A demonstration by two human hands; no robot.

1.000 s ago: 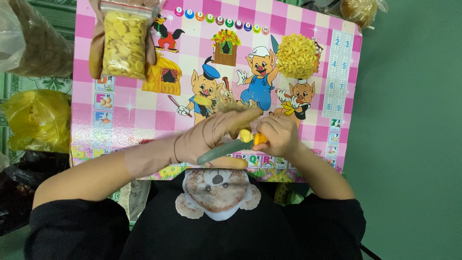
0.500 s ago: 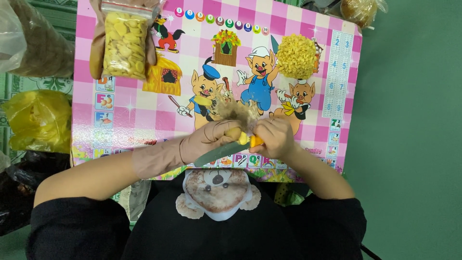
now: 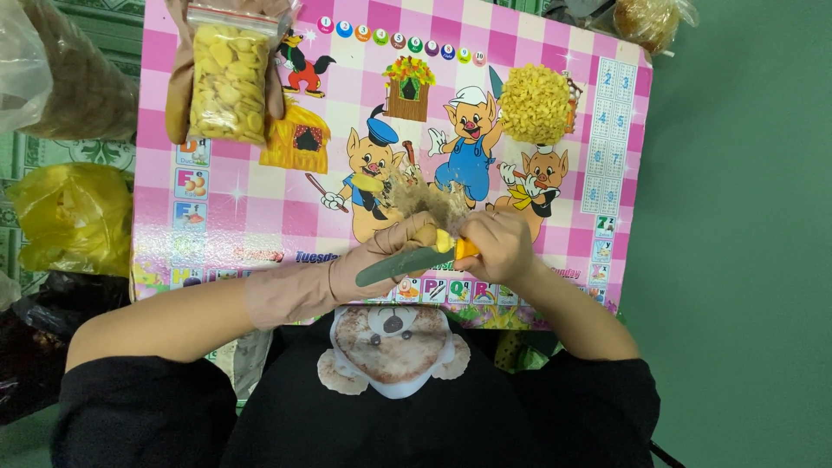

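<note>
Knife (image 3: 407, 262), grey blade with yellow handle, lies near the pink cartoon mat's (image 3: 260, 217) near edge. Gloved left hand (image 3: 381, 256) clenches a brown fibrous piece (image 3: 425, 201); right hand (image 3: 501, 247) grips the handle. Far left: bag of yellow chips (image 3: 225, 74); far right: yellow heap (image 3: 535, 102).

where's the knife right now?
Head view, near edge of the pink cartoon table: the knife lies across the gloved left hand, its yellow handle gripped by the bare right hand.
</note>
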